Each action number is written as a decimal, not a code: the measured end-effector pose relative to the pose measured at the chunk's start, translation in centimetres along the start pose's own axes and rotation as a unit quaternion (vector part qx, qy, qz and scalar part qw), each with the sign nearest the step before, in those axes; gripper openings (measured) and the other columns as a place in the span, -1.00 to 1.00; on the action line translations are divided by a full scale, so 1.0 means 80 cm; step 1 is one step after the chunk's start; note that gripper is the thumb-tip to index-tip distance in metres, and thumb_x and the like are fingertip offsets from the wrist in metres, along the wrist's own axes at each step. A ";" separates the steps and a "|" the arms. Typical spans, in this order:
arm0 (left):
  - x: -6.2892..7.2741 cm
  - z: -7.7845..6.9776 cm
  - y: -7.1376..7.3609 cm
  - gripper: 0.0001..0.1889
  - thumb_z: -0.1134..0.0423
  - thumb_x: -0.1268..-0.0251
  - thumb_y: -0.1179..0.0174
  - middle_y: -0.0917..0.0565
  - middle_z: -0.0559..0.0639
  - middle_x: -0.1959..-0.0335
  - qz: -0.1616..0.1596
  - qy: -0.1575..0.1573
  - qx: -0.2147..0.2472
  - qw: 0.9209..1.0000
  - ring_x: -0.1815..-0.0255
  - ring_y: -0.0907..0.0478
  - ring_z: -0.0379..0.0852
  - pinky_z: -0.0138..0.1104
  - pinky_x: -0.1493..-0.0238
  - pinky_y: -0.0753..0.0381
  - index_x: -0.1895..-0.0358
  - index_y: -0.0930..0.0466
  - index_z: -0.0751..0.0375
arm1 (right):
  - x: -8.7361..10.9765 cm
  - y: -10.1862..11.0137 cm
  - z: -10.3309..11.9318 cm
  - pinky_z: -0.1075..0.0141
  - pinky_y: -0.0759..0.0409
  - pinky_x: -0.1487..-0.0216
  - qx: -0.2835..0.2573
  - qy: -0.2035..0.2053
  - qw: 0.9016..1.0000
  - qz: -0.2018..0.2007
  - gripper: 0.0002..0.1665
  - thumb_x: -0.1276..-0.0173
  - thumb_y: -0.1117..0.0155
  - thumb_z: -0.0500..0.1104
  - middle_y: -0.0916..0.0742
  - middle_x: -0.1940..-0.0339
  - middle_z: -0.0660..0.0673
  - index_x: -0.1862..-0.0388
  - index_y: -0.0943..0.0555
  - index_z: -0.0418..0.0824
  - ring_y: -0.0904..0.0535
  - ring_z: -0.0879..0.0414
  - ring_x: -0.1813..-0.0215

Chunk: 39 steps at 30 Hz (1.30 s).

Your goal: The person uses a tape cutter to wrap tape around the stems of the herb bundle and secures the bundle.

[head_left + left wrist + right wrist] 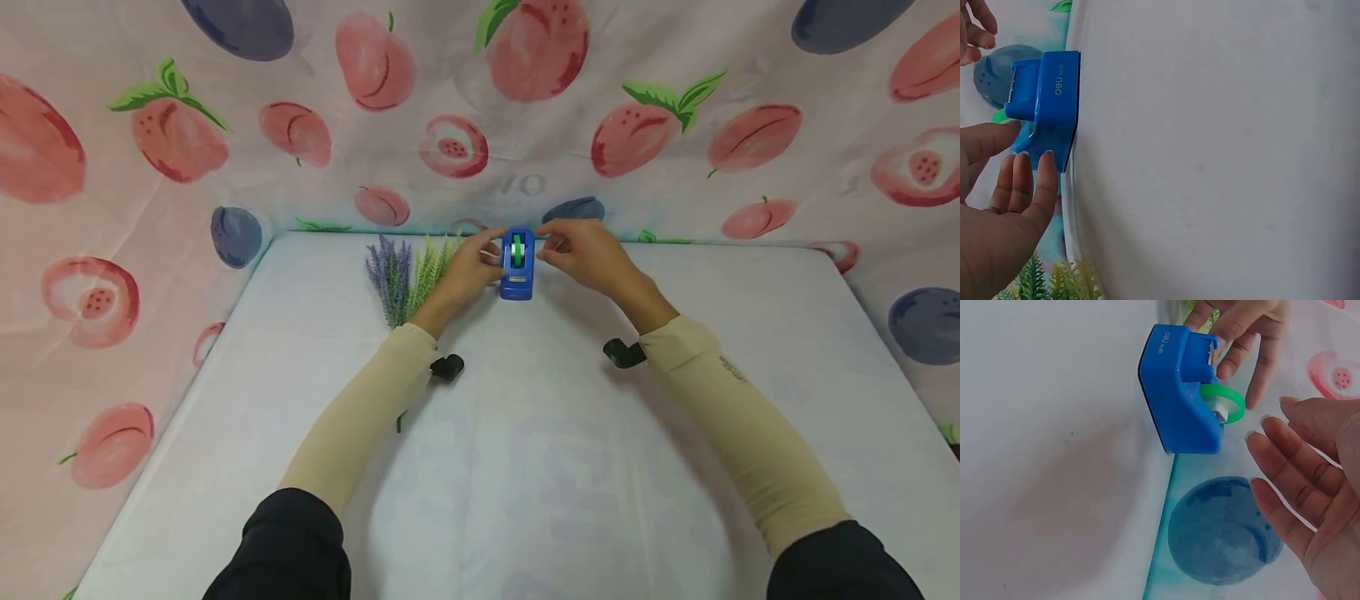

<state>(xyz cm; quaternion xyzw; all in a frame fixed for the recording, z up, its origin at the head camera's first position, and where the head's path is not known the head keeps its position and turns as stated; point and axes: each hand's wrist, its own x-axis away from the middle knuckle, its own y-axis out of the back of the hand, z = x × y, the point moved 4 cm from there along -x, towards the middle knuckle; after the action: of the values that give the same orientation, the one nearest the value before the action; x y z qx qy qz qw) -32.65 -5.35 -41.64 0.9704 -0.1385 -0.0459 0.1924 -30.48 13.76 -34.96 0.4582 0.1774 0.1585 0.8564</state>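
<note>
A blue tape dispenser (pixel 517 283) stands on the white table near its back edge, and a green roll of tape (pixel 517 250) sits in it. My left hand (pixel 472 265) is at the dispenser's left side, its fingers loosely bent; whether the fingertips touch the side I cannot tell. To the right, my right hand (pixel 585 252) is held with bent fingers and nothing in them. In the right wrist view a gap shows between the right fingertips (pixel 1262 430) and the dispenser (pixel 1179 394). The left wrist view shows the dispenser's brand side (pixel 1059 87) close to the left thumb.
Purple and green artificial flower sprigs (pixel 408 279) lie left of the dispenser, partly under my left forearm. A fruit-printed cloth (pixel 525 150) hangs behind the white table (pixel 525 467). Black wrist cameras (pixel 624 353) stick out from both sleeves.
</note>
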 end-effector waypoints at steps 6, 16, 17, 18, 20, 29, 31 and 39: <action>-0.007 0.005 -0.003 -0.32 0.54 -0.32 -0.28 -0.48 0.15 -0.03 0.001 0.003 -0.005 1.000 0.01 -0.52 -0.01 -0.21 0.05 -0.64 -0.48 -0.42 0.04 | -0.012 -0.015 0.000 0.06 -0.68 0.07 -0.010 -0.003 1.000 0.010 -0.56 -0.45 -0.35 -0.14 -0.77 0.13 -0.19 -0.26 -0.63 -0.25 -0.70 -0.06 0.10; -0.011 0.008 -0.003 -0.38 0.52 -0.32 -0.27 -0.47 0.12 0.02 0.003 0.008 -0.008 1.000 0.11 -0.46 -0.05 -0.25 0.18 -0.59 -0.42 -0.48 0.05 | -0.032 -0.036 -0.001 0.08 -0.66 0.09 0.004 -0.017 1.000 0.025 -0.57 -0.45 -0.34 -0.12 -0.77 0.13 -0.18 -0.26 -0.65 -0.18 -0.69 -0.05 0.11; -0.011 0.007 -0.004 -0.38 0.52 -0.33 -0.27 -0.46 0.11 0.02 0.003 0.010 -0.007 1.000 0.11 -0.46 -0.05 -0.25 0.18 -0.59 -0.43 -0.47 0.05 | -0.034 -0.038 0.000 0.09 -0.66 0.10 0.006 -0.016 1.000 0.026 -0.57 -0.45 -0.34 -0.12 -0.77 0.14 -0.18 -0.25 -0.65 -0.18 -0.68 -0.04 0.13; -0.011 0.007 -0.004 -0.38 0.52 -0.33 -0.26 -0.46 0.11 0.02 0.003 0.011 -0.004 1.000 0.12 -0.45 -0.05 -0.24 0.17 -0.60 -0.43 -0.46 0.06 | -0.036 -0.040 0.000 0.09 -0.65 0.12 0.008 -0.016 0.999 0.027 -0.58 -0.45 -0.34 -0.12 -0.77 0.15 -0.17 -0.25 -0.66 -0.18 -0.67 -0.03 0.14; -0.011 0.007 -0.005 -0.38 0.54 -0.34 -0.25 -0.46 0.12 0.02 0.003 0.012 0.001 1.000 0.13 -0.45 -0.06 -0.23 0.14 -0.62 -0.44 -0.45 0.08 | -0.040 -0.044 0.001 0.12 -0.63 0.17 0.015 -0.015 0.999 0.027 -0.58 -0.43 -0.36 -0.11 -0.78 0.18 -0.16 -0.23 -0.67 -0.17 -0.66 -0.02 0.18; -0.016 0.008 -0.009 -0.37 0.60 -0.32 -0.22 -0.46 0.10 0.08 0.001 0.001 0.015 1.000 0.17 -0.44 -0.03 -0.26 0.14 -0.64 -0.43 -0.45 0.14 | -0.055 -0.054 0.003 0.14 -0.55 0.23 0.044 -0.028 0.998 0.035 -0.70 -0.39 -0.39 -0.15 -0.74 0.28 -0.15 -0.06 -0.74 -0.20 -0.60 -0.01 0.27; -0.016 0.008 -0.009 -0.38 0.58 -0.32 -0.23 -0.46 0.10 0.08 0.000 -0.001 0.011 1.000 0.19 -0.44 -0.04 -0.27 0.15 -0.63 -0.43 -0.45 0.13 | -0.056 -0.055 0.003 0.13 -0.55 0.23 0.047 -0.033 0.998 0.033 -0.75 -0.38 -0.39 -0.17 -0.73 0.29 -0.14 0.00 -0.75 -0.20 -0.59 0.00 0.27; -0.018 0.006 -0.009 -0.37 0.59 -0.31 -0.21 -0.44 0.13 0.07 0.000 -0.001 0.000 1.000 0.22 -0.41 -0.07 -0.29 0.18 -0.62 -0.43 -0.45 0.12 | -0.056 -0.054 0.000 0.15 -0.52 0.24 0.027 -0.031 0.999 0.006 -0.83 -0.40 -0.37 -0.16 -0.72 0.30 -0.13 0.12 -0.77 -0.19 -0.58 0.01 0.25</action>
<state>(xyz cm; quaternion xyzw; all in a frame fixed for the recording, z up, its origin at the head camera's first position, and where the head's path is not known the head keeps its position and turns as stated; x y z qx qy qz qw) -33.90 -4.50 -42.33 0.9704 -0.1391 -0.0470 0.1919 -34.00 9.51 -37.85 0.4869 0.1521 0.1442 0.8480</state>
